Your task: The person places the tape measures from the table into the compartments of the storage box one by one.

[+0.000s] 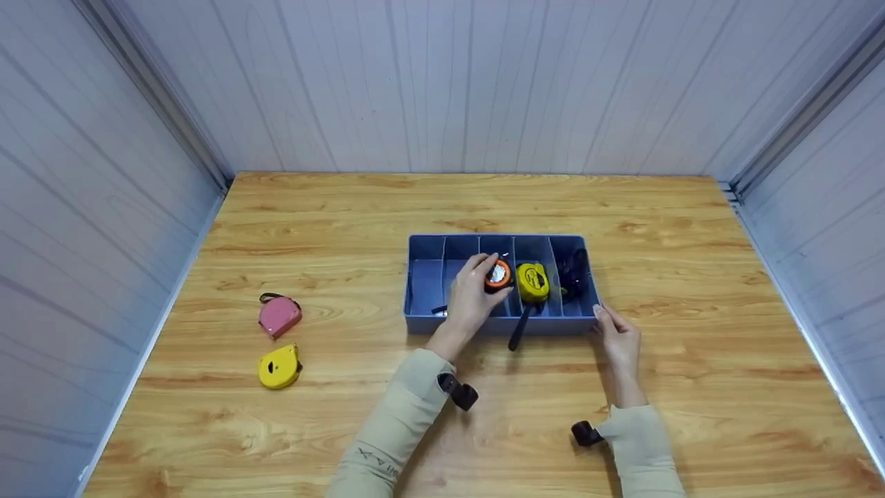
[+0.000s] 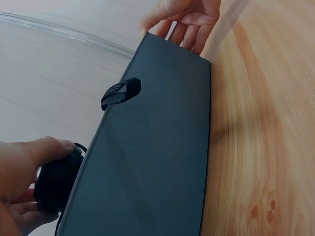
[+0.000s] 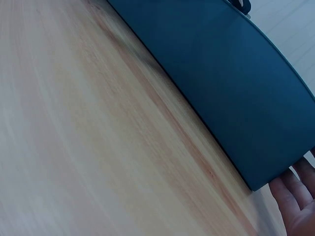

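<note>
A blue-grey box (image 1: pixel 442 326) with several compartments sits on the table. Over its middle compartment, my left hand (image 1: pixel 469 297) grips an orange-and-black tape measure (image 1: pixel 498 275); in the left wrist view this tape measure (image 2: pixel 58 182) shows as a black case behind the box wall (image 2: pixel 157 128). My right hand (image 1: pixel 620 342) holds the box's front right corner, its fingers (image 3: pixel 290 189) against the end wall. A yellow tape measure (image 1: pixel 532 282) lies in the compartment right of the middle, its black strap (image 1: pixel 520 328) hanging over the front rim. Dark items (image 1: pixel 572 275), unclear in kind, fill the rightmost compartment.
On the wooden table (image 1: pixel 346 429) to the left lie a pink tape measure (image 1: pixel 280 317) with a black strap and, nearer me, a yellow tape measure (image 1: pixel 278 367). Pale panel walls (image 1: pixel 429 83) close off the back and both sides.
</note>
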Motion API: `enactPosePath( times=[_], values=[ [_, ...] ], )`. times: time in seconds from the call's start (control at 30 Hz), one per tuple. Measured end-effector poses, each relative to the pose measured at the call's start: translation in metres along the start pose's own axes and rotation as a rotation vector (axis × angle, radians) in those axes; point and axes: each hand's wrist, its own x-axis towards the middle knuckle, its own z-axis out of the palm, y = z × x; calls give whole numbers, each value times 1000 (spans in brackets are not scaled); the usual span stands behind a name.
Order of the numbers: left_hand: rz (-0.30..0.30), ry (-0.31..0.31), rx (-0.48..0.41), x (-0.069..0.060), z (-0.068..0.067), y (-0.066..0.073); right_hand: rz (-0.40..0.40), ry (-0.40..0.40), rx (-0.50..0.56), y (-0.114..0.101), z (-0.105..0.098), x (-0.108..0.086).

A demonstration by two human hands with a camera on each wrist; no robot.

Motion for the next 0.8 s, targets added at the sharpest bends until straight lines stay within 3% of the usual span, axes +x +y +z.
enactPosePath(
  times=[0.13, 0.53, 0.8],
  values=[
    [-4, -35, 16, 3, 2, 1, -30, 0, -35, -1, 0, 0],
    [-15, -129, 23, 8, 4, -3, 19, -1, -1, -6, 1, -3],
    [-2, -160, 32, 10, 5, -4, 25, 23, 25, -4, 2, -1]
  ],
)
